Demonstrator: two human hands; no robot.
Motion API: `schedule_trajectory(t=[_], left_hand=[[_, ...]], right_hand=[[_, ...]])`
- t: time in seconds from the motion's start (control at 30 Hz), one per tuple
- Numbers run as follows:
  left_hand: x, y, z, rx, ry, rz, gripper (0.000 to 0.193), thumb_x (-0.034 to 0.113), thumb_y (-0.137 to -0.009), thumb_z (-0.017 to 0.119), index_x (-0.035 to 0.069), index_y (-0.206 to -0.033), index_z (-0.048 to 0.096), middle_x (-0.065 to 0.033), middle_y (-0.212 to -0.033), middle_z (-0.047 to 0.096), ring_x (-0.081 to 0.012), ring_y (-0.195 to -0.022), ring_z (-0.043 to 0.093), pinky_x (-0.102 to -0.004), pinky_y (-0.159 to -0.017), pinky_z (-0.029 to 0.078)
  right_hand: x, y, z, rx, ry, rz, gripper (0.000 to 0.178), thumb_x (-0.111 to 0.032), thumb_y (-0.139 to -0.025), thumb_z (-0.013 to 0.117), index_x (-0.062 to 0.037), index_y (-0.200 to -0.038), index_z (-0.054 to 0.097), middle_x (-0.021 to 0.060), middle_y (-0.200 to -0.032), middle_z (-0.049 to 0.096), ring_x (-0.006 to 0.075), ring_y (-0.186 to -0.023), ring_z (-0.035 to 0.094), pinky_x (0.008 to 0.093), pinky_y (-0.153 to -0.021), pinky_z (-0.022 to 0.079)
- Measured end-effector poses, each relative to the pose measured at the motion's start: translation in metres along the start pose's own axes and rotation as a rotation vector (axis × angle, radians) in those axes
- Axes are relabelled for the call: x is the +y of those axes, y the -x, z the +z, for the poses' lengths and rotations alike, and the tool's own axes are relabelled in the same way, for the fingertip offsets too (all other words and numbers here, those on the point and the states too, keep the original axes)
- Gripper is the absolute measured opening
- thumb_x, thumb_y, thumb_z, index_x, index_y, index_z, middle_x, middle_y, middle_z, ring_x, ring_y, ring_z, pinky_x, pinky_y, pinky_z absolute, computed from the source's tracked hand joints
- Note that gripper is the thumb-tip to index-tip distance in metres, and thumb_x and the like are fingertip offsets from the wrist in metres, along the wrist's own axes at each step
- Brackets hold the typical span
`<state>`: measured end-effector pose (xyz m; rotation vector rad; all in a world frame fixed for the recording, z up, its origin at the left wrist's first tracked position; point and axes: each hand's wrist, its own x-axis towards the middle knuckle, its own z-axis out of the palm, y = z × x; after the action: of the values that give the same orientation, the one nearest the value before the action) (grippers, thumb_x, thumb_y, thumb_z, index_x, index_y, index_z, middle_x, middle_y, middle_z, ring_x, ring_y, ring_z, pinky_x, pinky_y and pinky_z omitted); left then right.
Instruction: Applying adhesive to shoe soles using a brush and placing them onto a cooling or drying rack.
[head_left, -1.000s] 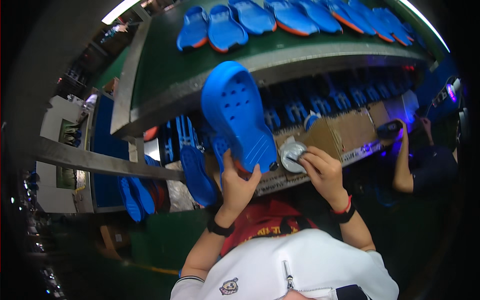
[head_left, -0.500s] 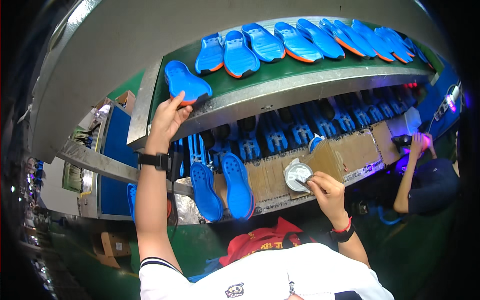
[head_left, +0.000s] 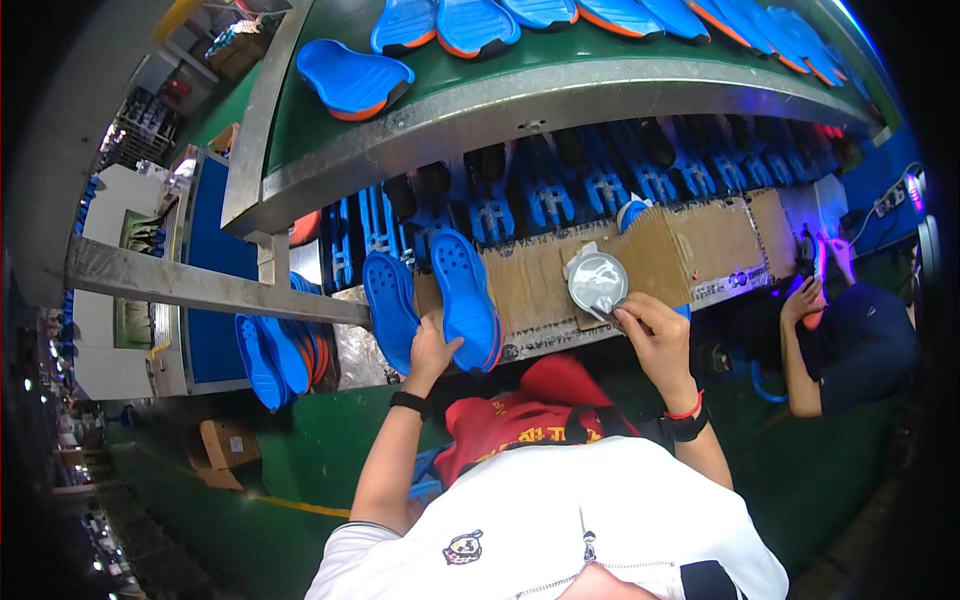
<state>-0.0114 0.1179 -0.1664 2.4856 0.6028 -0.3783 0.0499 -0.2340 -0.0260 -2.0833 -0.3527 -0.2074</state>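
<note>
Your left hand (head_left: 430, 352) left the blue foot-shaped orange-edged sole (head_left: 355, 82) on the green metal-edged bench (head_left: 300, 130); now at blue perforated soles (head_left: 464, 290) by brown cardboard (head_left: 535, 290), grip unclear. Right hand (head_left: 655, 335) pinches thin tool (head_left: 609, 307), round grey dish (head_left: 596, 280). Co-worker (head_left: 860, 340) right.

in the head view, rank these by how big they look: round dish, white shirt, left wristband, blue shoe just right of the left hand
1. White shirt, though nearness to the camera likely helps
2. Blue shoe
3. Round dish
4. Left wristband
</note>
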Motion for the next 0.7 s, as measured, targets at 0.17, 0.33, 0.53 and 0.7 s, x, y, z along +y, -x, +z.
schedule_trajectory(t=[0.17,0.33,0.53,0.7], left_hand=[[-0.026,0.001,0.005,-0.165,0.052,-0.011,0.051,0.019,-0.072,0.078,-0.003,-0.112,0.057,-0.0181,-0.088,0.067,-0.0346,-0.075,0.067,-0.0368,-0.071,0.056],[0.006,0.049,-0.038,-0.244,1.096,-0.198,0.035,0.006,-0.089,0.06,0.002,-0.12,0.043,-0.0134,-0.106,0.062,-0.0206,-0.088,0.066,-0.034,-0.075,0.057],[0.074,0.087,-0.06,-0.147,1.186,0.056,0.067,-0.005,-0.083,0.063,-0.002,-0.139,0.026,-0.02,-0.115,0.06,-0.0224,-0.094,0.066,-0.0306,-0.078,0.057],[0.118,0.096,-0.063,0.067,1.148,0.211,0.067,-0.01,-0.082,0.061,-0.005,-0.138,0.026,-0.0208,-0.115,0.06,-0.0197,-0.093,0.065,-0.0284,-0.078,0.056]], right_hand=[[0.004,0.003,0.007,-0.019,0.009,-0.037,0.01,-0.002,-0.079,0.069,0.0032,-0.087,0.066,0.0141,-0.088,0.067,0.025,-0.069,0.065,0.0288,-0.056,0.05],[-0.001,0.003,0.009,-0.035,-0.005,-0.032,0.009,-0.002,-0.079,0.069,0.0031,-0.086,0.066,0.0135,-0.087,0.067,0.0245,-0.068,0.065,0.0285,-0.055,0.05],[-0.022,0.001,0.013,-0.127,-0.141,-0.06,0.008,-0.001,-0.077,0.069,0.0023,-0.085,0.066,0.0118,-0.087,0.066,0.0225,-0.067,0.065,0.0282,-0.055,0.05],[-0.042,-0.001,0.028,-0.165,-0.181,-0.284,0.012,-0.002,-0.075,0.072,-0.0006,-0.085,0.067,0.012,-0.091,0.066,0.0247,-0.069,0.065,0.0294,-0.06,0.052]])
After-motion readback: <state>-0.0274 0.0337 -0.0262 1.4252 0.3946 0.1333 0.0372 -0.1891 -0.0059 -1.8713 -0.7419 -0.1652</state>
